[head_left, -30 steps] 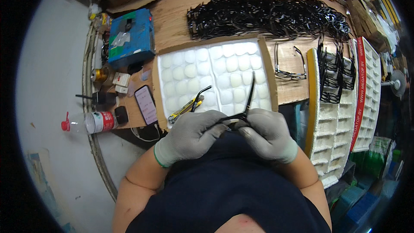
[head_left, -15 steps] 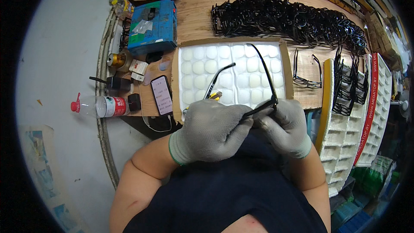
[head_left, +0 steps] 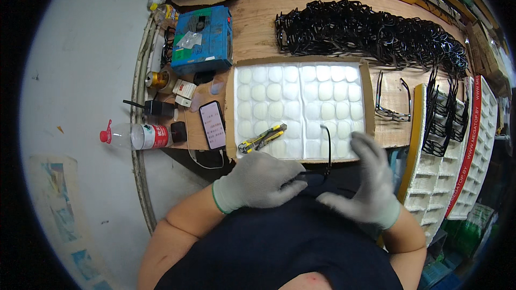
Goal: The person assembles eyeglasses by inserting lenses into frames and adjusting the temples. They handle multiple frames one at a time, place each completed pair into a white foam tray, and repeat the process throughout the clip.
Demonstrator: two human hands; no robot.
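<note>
Both my hands wear grey knit gloves. My left hand (head_left: 263, 182) is closed on a black spectacle frame (head_left: 326, 153) held low against my dark shirt; one thin temple arm sticks up over the white tray. My right hand (head_left: 365, 182) is off the frame, fingers spread and pointing up, just to its right. In front of my hands lies a white foam tray (head_left: 301, 107) with rows of oval pockets. A yellow and black utility knife (head_left: 262, 138) rests on its near left part.
A big heap of black spectacle frames (head_left: 371, 29) lies along the back of the wooden bench. One loose frame (head_left: 392, 102) sits right of the tray. White slotted trays (head_left: 473, 145) with more frames stand at the right. A phone (head_left: 213, 124), a blue box (head_left: 203, 45) and a plastic bottle (head_left: 134, 136) lie left.
My right hand has let go of the frame and opened. The frame has dropped lower toward my body, held by the left hand alone. The view has tilted slightly.
</note>
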